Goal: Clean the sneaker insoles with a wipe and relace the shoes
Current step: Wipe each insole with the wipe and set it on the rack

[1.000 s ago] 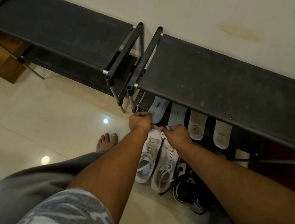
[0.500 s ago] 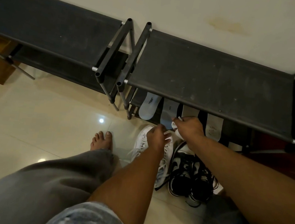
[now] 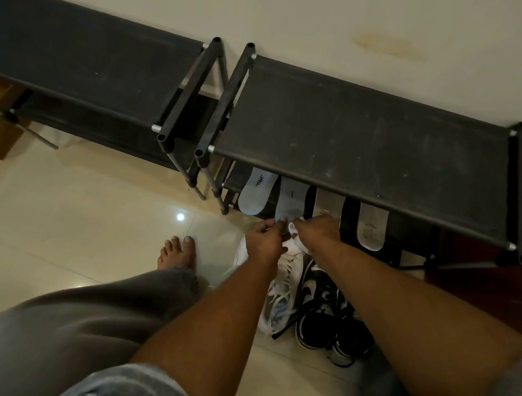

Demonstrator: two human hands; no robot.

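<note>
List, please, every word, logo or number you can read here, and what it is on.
Leftmost light blue insole: dark letters, too blurred to read.
Second insole: small print, unreadable.
Third insole and fourth insole: faint marks, too small.
Black-and-white sneaker: a swoosh logo, no words.
Nothing can be quoted.

White sneakers (image 3: 286, 282), black sneakers (image 3: 321, 315) on floor (image 3: 88, 217)

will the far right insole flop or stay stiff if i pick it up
The far right insole looks thin, so probably light and a bit bendy. It leans on the rack without sagging, so likely keeps its shape.
</note>
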